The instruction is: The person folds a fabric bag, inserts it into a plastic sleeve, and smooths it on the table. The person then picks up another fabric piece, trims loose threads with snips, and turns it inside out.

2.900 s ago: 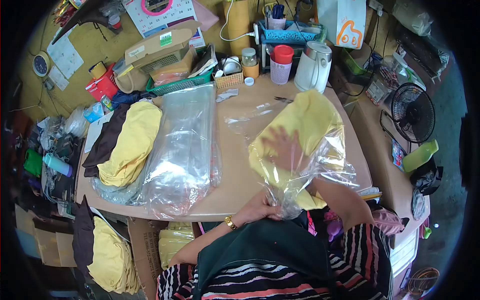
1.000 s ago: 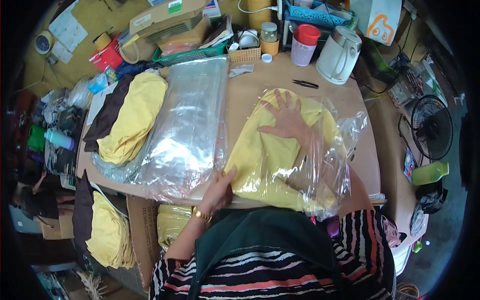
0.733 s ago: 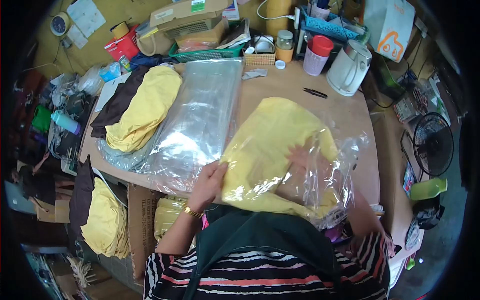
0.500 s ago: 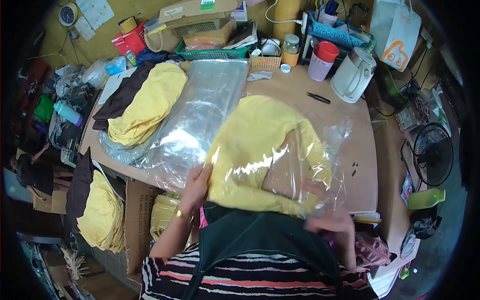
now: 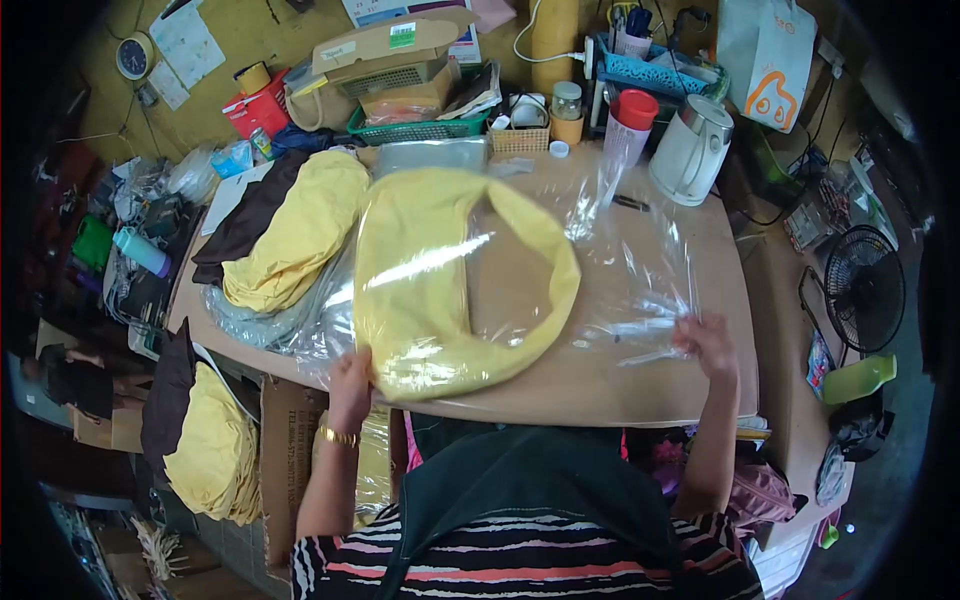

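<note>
A yellow cloth bag [image 5: 410, 270] with a wide looped strap lies inside a clear plastic bag [image 5: 640, 300], stretched out between my hands over the table [image 5: 600, 385]. My left hand [image 5: 350, 382] is closed on the plastic bag's lower left corner, beside the yellow cloth. My right hand [image 5: 708, 345] pinches the plastic bag's right edge, where the plastic has no cloth in it. Behind the yellow cloth bag, a stack of clear plastic bags [image 5: 430, 155] is partly covered. To the left lies a pile of yellow and dark brown cloth [image 5: 300, 235].
A white kettle [image 5: 692, 150], a red-lidded cup [image 5: 630, 120], dark snips [image 5: 630, 203] and baskets stand or lie at the back. A fan [image 5: 865, 290] and green bottle [image 5: 858, 378] are at right. More yellow cloth [image 5: 212, 450] hangs at lower left. Another person [image 5: 80, 385] is at far left.
My right hand has come out of the plastic bag and moved right to its edge. The yellow cloth bag has shifted left and spread flat, with its loop open. My left hand has moved left, still holding.
</note>
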Tool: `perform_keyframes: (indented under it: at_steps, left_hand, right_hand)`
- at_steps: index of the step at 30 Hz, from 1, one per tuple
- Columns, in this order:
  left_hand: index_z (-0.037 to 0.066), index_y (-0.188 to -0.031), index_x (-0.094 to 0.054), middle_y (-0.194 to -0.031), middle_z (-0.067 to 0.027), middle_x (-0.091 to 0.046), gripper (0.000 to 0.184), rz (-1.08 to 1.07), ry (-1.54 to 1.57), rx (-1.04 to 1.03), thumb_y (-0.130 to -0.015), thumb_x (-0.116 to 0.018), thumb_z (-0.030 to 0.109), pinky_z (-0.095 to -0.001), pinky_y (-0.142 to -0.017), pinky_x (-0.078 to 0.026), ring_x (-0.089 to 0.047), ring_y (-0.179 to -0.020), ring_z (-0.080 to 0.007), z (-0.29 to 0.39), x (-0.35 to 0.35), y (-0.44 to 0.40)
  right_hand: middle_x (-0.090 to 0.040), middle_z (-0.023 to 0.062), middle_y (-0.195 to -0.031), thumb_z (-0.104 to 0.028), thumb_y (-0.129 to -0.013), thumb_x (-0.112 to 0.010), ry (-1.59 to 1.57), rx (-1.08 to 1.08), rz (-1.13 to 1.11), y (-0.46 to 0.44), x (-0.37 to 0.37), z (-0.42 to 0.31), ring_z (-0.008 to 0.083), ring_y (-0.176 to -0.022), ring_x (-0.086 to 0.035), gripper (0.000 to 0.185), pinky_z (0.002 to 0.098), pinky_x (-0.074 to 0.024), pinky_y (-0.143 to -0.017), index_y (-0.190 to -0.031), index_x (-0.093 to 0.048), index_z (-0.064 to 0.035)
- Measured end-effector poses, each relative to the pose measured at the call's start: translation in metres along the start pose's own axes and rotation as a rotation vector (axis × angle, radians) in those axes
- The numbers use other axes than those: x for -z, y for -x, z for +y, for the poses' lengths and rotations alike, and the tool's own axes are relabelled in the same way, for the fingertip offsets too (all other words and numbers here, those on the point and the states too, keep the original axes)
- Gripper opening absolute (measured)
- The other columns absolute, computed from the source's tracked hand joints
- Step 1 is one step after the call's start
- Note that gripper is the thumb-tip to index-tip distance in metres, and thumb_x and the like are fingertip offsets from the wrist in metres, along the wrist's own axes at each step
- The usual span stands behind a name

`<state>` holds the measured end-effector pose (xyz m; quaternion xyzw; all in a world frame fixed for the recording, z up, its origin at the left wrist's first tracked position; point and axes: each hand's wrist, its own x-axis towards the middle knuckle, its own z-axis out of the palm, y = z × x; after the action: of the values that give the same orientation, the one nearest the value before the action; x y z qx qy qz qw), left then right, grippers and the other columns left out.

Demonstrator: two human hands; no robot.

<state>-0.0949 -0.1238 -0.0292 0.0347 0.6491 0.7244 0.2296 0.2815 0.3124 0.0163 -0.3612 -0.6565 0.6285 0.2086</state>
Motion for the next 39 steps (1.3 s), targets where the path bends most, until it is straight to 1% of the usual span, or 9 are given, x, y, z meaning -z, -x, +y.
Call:
perform_keyframes:
  at_steps: [4, 6, 9, 15, 23, 26, 30, 33, 39]
  left_hand:
    - [-0.005, -0.103, -0.064, -0.074, -0.0104, -0.067, 0.037, -0.064, -0.832, 0.065, -0.098, -0.052, 0.031, -0.0298, -0.058, -0.051, -0.065, -0.062, -0.0157, 0.108, -0.004, 0.063]
    - [0.0, -0.117, -0.06, -0.096, -0.0215, -0.068, 0.034, 0.143, -1.286, -0.392, -0.096, -0.051, 0.026, -0.039, -0.074, -0.053, -0.068, -0.087, -0.0363, 0.134, -0.013, 0.069]
    - [0.007, -0.139, -0.041, -0.144, -0.0222, -0.04, 0.055, 0.089, -1.401, -0.973, -0.094, -0.051, 0.036, -0.0488, -0.106, -0.033, -0.039, -0.131, -0.0406, 0.111, -0.072, 0.046]
    - [0.009, -0.134, -0.047, -0.136, -0.0205, -0.048, 0.051, -0.361, -1.713, -0.601, -0.091, -0.054, 0.035, -0.0531, -0.103, -0.034, -0.042, -0.126, -0.0437, 0.081, -0.07, -0.03]
    - [-0.007, -0.099, -0.058, -0.096, -0.0331, -0.062, 0.06, 0.093, -1.314, -0.403, -0.092, -0.047, 0.051, -0.0518, -0.082, -0.047, -0.06, -0.092, -0.0472, 0.068, -0.101, -0.23]
    - [-0.008, -0.1, -0.059, -0.091, -0.0317, -0.064, 0.068, 0.14, -1.262, -0.529, -0.089, -0.049, 0.058, -0.0516, -0.079, -0.048, -0.062, -0.089, -0.0462, 0.067, -0.125, -0.217]
    - [-0.009, -0.103, -0.059, -0.081, -0.0284, -0.065, 0.07, 0.169, -1.218, -0.549, -0.088, -0.05, 0.059, -0.0503, -0.075, -0.049, -0.063, -0.082, -0.0455, 0.096, -0.118, -0.208]
    - [-0.007, -0.116, -0.054, -0.105, -0.0282, -0.063, 0.073, 0.209, -1.314, -0.416, -0.088, -0.05, 0.061, -0.0522, -0.082, -0.047, -0.061, -0.098, -0.0429, 0.1, -0.118, -0.189]
    - [0.01, -0.142, -0.036, -0.156, -0.0135, -0.02, 0.075, 0.165, -1.669, -1.061, -0.086, -0.057, 0.055, -0.0677, -0.105, -0.018, -0.019, -0.142, -0.0367, 0.055, -0.139, -0.157]
  right_hand:
    - [-0.068, 0.0103, -0.091, -0.016, -0.082, -0.071, 0.346, 0.117, 0.512, 0.027, 0.042, 0.051, 0.019, -0.079, -0.066, 0.031, 0.0294, -0.0514, -0.071, -0.107, -0.063, 0.0019]
    - [-0.064, 0.015, -0.109, -0.014, -0.079, -0.073, 0.719, 0.411, 0.842, 0.036, -0.002, -0.02, 0.0258, -0.101, -0.062, 0.04, 0.0334, -0.0491, -0.086, -0.116, -0.06, -0.0013]
    - [-0.049, 0.0152, -0.135, -0.019, -0.08, -0.07, 0.899, 0.656, 0.378, 0.06, -0.123, -0.099, 0.024, -0.123, -0.049, 0.044, 0.0471, -0.0337, -0.103, -0.121, -0.06, -0.0085]
    - [-0.056, 0.0124, -0.124, -0.048, -0.078, -0.068, 1.212, 0.301, 0.14, 0.008, -0.088, -0.026, 0.0317, -0.122, -0.05, 0.053, 0.0675, -0.0173, -0.105, -0.121, -0.06, -0.0189]
    - [-0.043, 0.0248, -0.14, -0.053, -0.084, -0.059, 1.044, 0.076, 0.655, -0.073, -0.12, 0.001, 0.0405, -0.128, -0.041, 0.073, 0.0552, -0.0241, -0.109, -0.131, -0.047, 0.0023]
    - [-0.055, 0.025, -0.126, -0.047, -0.085, -0.063, 1.383, 0.389, 0.682, -0.071, -0.129, 0.018, 0.039, -0.114, -0.055, 0.065, 0.0492, -0.0422, -0.095, -0.125, -0.05, 0.0032]
    - [-0.064, 0.0139, -0.089, -0.029, -0.084, -0.068, 0.597, 0.149, 0.347, -0.075, -0.101, 0.0, 0.0234, -0.07, -0.063, 0.05, 0.0392, -0.0486, -0.062, -0.119, -0.05, 0.0018]
    - [-0.063, 0.0063, -0.08, -0.023, -0.083, -0.07, 0.217, 0.03, 0.2, -0.068, -0.097, -0.013, 0.0129, -0.06, -0.056, 0.049, 0.0306, -0.0437, -0.052, -0.121, -0.047, -0.003]
    - [-0.06, 0.0001, -0.083, -0.02, -0.084, -0.07, -0.12, 0.005, -0.142, -0.058, -0.07, -0.012, 0.0053, -0.065, -0.05, 0.05, 0.0195, -0.0355, -0.051, -0.124, -0.045, -0.0053]
